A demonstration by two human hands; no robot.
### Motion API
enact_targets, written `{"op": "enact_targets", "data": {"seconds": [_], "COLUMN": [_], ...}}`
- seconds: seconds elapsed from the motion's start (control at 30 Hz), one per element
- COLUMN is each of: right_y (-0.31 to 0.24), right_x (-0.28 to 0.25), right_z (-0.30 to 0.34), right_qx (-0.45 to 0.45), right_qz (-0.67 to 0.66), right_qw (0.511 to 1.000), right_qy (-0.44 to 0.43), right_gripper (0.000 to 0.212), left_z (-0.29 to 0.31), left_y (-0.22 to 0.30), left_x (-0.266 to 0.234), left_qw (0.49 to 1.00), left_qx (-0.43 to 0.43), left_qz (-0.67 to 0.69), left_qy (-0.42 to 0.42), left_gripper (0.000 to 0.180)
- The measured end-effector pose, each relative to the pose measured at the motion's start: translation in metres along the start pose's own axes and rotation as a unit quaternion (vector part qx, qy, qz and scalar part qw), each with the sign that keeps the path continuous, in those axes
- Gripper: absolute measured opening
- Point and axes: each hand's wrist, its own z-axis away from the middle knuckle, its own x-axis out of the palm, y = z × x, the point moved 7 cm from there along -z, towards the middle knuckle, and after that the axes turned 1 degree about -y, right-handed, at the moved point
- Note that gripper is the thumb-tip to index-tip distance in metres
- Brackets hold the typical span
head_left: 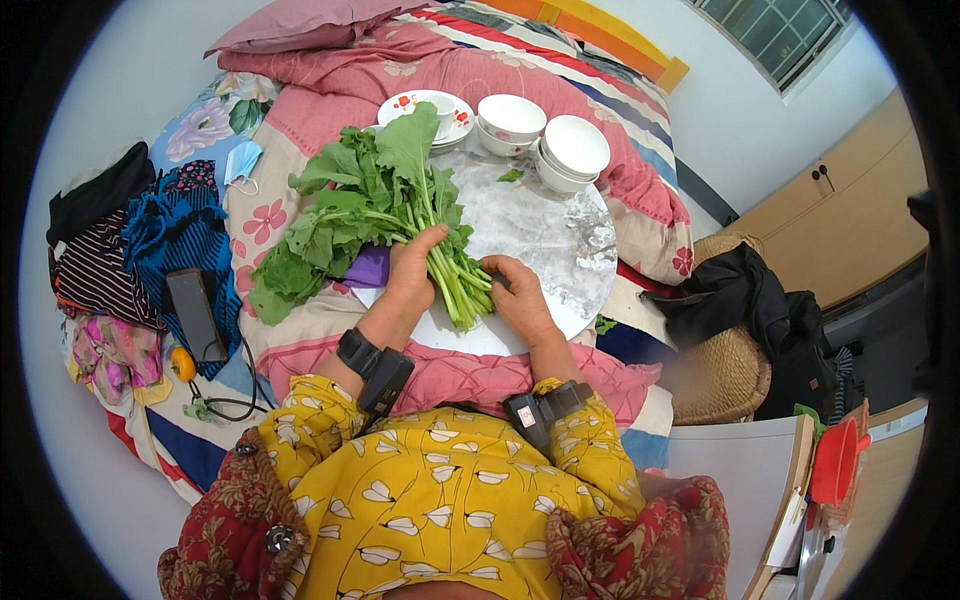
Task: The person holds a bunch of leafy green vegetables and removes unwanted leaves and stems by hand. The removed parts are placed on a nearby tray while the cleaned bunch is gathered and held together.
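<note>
A bunch of leafy greens (pixel 385 205) lies over the left part of a round white tabletop with grey marbling (pixel 535 235). Its broad leaves spread to the far left, and the pale stems (pixel 455 283) point toward me. My left hand (pixel 410 272) is closed around the bunch where leaves meet stems. At the right side of the stems, my right hand (pixel 518 298) has its fingers curled in against them; its fingertips are partly hidden. Something purple (pixel 368 267) shows beneath the leaves.
Stacked white bowls (pixel 578 147), more bowls (pixel 511 118) and flowered plates (pixel 398 104) stand along the tabletop's far edge. A leaf scrap (pixel 511 175) lies near them. Bedding surrounds the table. Clothes (pixel 105 255) and a dark phone (pixel 196 312) are at left, a woven basket (pixel 725 375) at right.
</note>
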Motion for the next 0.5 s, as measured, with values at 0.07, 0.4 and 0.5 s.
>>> {"op": "enact_targets", "data": {"seconds": [0.07, 0.4, 0.5], "right_y": [0.0030, 0.0052, 0.0035], "right_x": [0.0017, 0.0022, 0.0019], "right_z": [0.0005, 0.0006, 0.0012], "right_qx": [0.018, 0.042, 0.040], "right_qz": [0.004, 0.005, 0.000], "right_qw": [1.000, 0.998, 0.999], "right_qy": [-0.021, -0.038, -0.037], "right_gripper": [0.034, 0.035, 0.035], "left_z": [-0.0006, -0.0018, -0.0027], "left_y": [-0.0005, -0.0024, -0.0032], "left_x": [-0.0007, -0.0023, -0.0013], "left_qw": [1.000, 1.000, 0.999], "left_qx": [0.000, -0.013, -0.018], "left_qz": [0.002, 0.004, 0.028], "left_qy": [0.004, 0.004, -0.009], "left_gripper": [0.024, 0.023, 0.023]}}
